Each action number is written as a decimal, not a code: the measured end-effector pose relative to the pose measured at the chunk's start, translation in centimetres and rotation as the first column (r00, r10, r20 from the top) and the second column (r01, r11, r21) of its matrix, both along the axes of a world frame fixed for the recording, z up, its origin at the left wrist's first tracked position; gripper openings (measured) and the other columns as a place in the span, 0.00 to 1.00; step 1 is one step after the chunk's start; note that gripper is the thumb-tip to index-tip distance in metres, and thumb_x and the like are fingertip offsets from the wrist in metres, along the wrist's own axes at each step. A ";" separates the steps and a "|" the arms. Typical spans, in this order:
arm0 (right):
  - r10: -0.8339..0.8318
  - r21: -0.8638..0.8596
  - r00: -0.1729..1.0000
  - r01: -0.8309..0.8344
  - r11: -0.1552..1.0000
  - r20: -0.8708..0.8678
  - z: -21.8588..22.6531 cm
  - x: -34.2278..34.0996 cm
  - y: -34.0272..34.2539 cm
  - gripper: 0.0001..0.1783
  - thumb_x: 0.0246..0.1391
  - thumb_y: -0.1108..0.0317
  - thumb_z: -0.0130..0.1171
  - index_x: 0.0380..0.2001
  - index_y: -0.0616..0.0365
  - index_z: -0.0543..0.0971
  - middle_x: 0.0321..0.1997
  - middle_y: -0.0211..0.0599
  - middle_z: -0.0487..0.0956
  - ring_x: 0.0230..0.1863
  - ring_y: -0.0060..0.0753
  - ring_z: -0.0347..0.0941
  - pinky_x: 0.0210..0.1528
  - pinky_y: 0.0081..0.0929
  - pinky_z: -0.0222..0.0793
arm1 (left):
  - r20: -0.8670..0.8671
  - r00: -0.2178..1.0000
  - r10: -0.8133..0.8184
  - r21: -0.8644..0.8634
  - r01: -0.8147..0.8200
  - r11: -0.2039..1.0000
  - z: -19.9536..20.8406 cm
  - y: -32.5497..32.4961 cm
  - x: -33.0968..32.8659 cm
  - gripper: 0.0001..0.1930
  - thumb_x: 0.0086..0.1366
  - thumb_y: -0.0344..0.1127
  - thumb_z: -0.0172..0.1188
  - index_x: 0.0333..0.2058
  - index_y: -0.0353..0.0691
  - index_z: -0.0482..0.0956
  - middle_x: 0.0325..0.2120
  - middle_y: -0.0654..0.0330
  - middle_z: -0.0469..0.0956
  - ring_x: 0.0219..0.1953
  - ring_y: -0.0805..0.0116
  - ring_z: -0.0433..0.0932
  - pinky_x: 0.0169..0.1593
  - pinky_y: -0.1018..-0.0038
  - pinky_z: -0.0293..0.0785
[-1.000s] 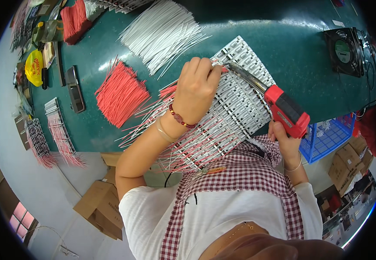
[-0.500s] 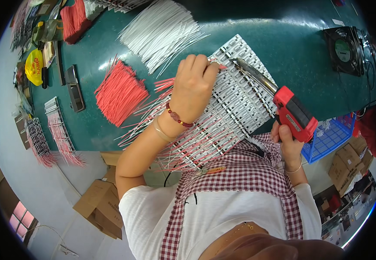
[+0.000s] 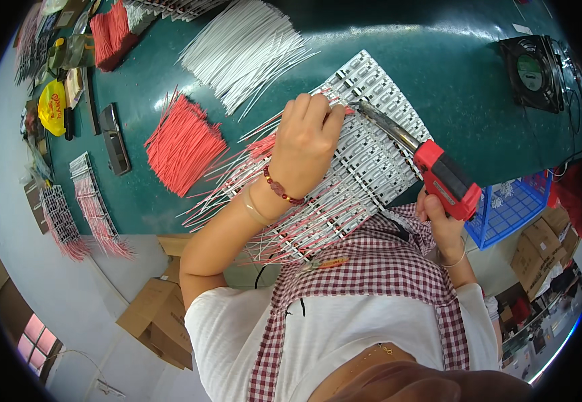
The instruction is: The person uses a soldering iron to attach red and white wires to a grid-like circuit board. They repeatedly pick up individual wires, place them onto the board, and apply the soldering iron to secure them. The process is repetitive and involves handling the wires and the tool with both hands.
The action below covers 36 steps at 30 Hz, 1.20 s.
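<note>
My left hand (image 3: pixel 306 144) is closed over the far left part of a white circuit-board panel (image 3: pixel 384 114), its fingers pinching red wire whose end shows just past the fingertips. In my right hand (image 3: pixel 443 231) is a red and black soldering gun (image 3: pixel 446 175). Its metal nose slants up to the left, and the tip sits at the panel close to the red wire end; whether they touch I cannot tell. Rows of small white boards make up the panel, and red and white wires (image 3: pixel 297 228) trail from its left side. Some of these wires are hidden under my left hand and forearm.
Left of the panel lies a bundle of red wires (image 3: pixel 183 144), with a pile of white wires (image 3: pixel 240 53) behind it. Two wired strips (image 3: pixel 96 208) rest at the far left near a phone (image 3: pixel 114 137). A black fan (image 3: pixel 532 74) stands at right above a blue crate (image 3: pixel 508 211).
The soldering gun has shifted left and slightly down, bringing its tip nearer my left fingertips. My left hand has moved slightly down and right, still pinching red wire.
</note>
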State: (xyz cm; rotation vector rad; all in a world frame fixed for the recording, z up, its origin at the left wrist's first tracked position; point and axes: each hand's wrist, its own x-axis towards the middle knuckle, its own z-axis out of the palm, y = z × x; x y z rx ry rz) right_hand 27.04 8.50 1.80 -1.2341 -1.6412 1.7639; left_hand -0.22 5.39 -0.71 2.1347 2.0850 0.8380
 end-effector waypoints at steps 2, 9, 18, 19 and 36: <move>-0.032 -0.081 0.999 0.029 0.996 -0.033 0.4 0.1 0.2 0.06 0.57 0.73 0.60 0.36 0.63 0.77 0.26 0.27 0.74 0.25 0.18 0.68 0.27 0.20 0.65 | 0.004 1.000 0.009 0.000 -0.009 1.000 -0.1 0.0 0.1 0.11 0.49 0.22 0.59 0.34 0.35 0.80 0.25 0.59 0.66 0.29 0.62 0.67 0.34 0.68 0.65; 0.008 -0.049 1.000 -0.008 0.999 -0.002 0.2 0.6 0.0 0.06 0.56 0.73 0.60 0.37 0.62 0.78 0.28 0.27 0.75 0.27 0.19 0.69 0.29 0.22 0.66 | 0.000 1.000 0.029 0.022 -0.029 0.999 -0.1 -0.2 0.3 0.12 0.49 0.22 0.60 0.35 0.35 0.80 0.25 0.59 0.66 0.29 0.62 0.68 0.33 0.68 0.66; -0.024 0.032 0.998 0.023 0.999 0.050 0.0 0.4 -0.1 0.06 0.51 0.75 0.62 0.34 0.63 0.80 0.25 0.31 0.77 0.24 0.20 0.71 0.28 0.22 0.67 | 0.003 1.000 0.021 0.004 -0.021 1.000 0.1 -0.1 0.3 0.12 0.48 0.22 0.59 0.35 0.35 0.80 0.25 0.58 0.66 0.29 0.62 0.68 0.34 0.68 0.66; 0.006 0.019 0.998 -0.007 1.000 0.063 0.3 0.4 0.2 0.07 0.51 0.75 0.62 0.34 0.63 0.80 0.25 0.31 0.77 0.25 0.20 0.72 0.28 0.21 0.68 | 0.003 1.000 0.022 0.002 -0.022 1.000 0.1 -0.1 0.3 0.12 0.48 0.22 0.59 0.35 0.35 0.80 0.25 0.58 0.66 0.29 0.62 0.68 0.34 0.68 0.66; -0.103 -0.007 0.987 0.102 0.995 -0.120 1.0 0.5 0.1 0.32 0.58 0.49 0.60 0.52 0.69 0.70 0.18 0.33 0.71 0.15 0.20 0.64 0.18 0.17 0.59 | -0.049 0.999 0.022 -0.020 -0.023 1.000 0.1 0.1 0.0 0.12 0.50 0.24 0.60 0.36 0.36 0.79 0.25 0.59 0.67 0.30 0.62 0.68 0.35 0.68 0.65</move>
